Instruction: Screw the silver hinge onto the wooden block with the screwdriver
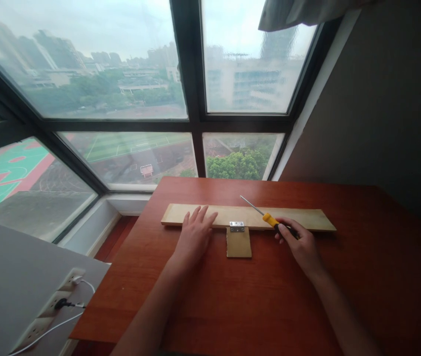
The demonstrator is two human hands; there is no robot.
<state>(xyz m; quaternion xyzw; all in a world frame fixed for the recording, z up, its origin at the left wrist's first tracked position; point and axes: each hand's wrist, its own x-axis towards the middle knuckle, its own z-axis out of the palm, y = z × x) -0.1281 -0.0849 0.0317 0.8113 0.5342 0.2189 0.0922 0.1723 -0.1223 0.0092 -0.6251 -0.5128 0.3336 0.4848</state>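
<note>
A long pale wooden board (292,217) lies crosswise on the table. A small metal hinge (236,226) with screws joins its near edge to a small square wooden piece (238,244), which lies flat toward me. My left hand (197,228) rests with spread fingers on the board's left part, left of the hinge. In my right hand (295,237) is a screwdriver (268,218) with a yellow and black handle, fingers wrapped around it. Its thin shaft points up and to the left, above the board, with the tip apart from the hinge.
The reddish-brown wooden table (203,306) reaches to large windows (121,64) with dark frames (195,99). At the lower left, a low wall carries power sockets (51,302) with plugs and white cables (57,324). A grey wall (373,99) stands at the right.
</note>
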